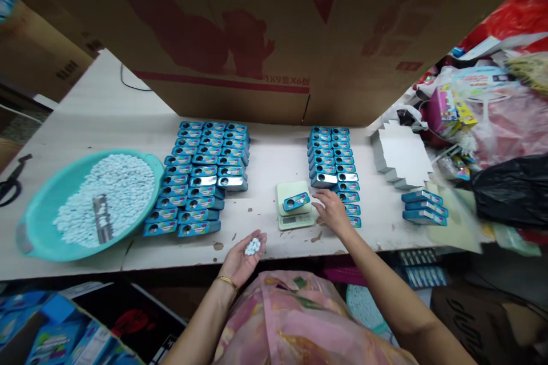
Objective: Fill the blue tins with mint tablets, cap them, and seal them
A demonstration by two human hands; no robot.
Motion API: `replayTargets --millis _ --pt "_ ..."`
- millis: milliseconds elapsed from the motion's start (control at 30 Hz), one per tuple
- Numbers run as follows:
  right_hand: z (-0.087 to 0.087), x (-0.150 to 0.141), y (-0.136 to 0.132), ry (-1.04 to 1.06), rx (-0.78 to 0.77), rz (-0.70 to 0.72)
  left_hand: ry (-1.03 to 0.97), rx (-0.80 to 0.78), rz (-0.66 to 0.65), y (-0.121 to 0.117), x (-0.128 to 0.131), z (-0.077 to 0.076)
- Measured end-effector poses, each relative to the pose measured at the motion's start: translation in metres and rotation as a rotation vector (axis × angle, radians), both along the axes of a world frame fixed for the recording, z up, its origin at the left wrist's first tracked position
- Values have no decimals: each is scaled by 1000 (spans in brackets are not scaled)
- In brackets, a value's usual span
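One teal basin (pixel 39 205), pale tablets (pixel 122 191) inside, more in left hand (pixel 240 259)

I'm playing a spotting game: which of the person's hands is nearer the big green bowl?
Left. The left hand is palm up, to the right of the bowl; the right hand is farther off, beside the scale's right edge.

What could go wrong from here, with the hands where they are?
The pale pellets lie loose in the upturned left hand, near the front edge of the table; a tilt could spill some.

The right hand is close beside the scale, so a brush might disturb the reading or shift the blue tin on it.

The right-hand rows of tins are also close; a careless sweep could knock them askew.
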State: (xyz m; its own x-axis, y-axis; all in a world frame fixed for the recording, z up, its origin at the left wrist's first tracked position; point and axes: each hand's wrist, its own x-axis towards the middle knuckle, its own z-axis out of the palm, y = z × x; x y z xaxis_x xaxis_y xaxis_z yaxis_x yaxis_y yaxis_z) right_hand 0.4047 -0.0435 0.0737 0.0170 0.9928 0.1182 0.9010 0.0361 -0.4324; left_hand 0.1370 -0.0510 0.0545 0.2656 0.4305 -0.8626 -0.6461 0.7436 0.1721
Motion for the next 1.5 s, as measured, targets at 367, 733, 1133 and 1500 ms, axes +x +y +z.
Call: replayTargets --millis 367,733,1133,1500 --pt "-18 7 -5 228 34 2 -31 50 -32 3 -3 -7" --pt "-9 -7 12 216 -28 99 -52 103 -26 16 8 7" --pt "20 -108 -15 -91 -180 540 -99 53 -91 20 37 16" --pt "18 -87 4 -58 -253 451 -148 94 -104 28 60 18"
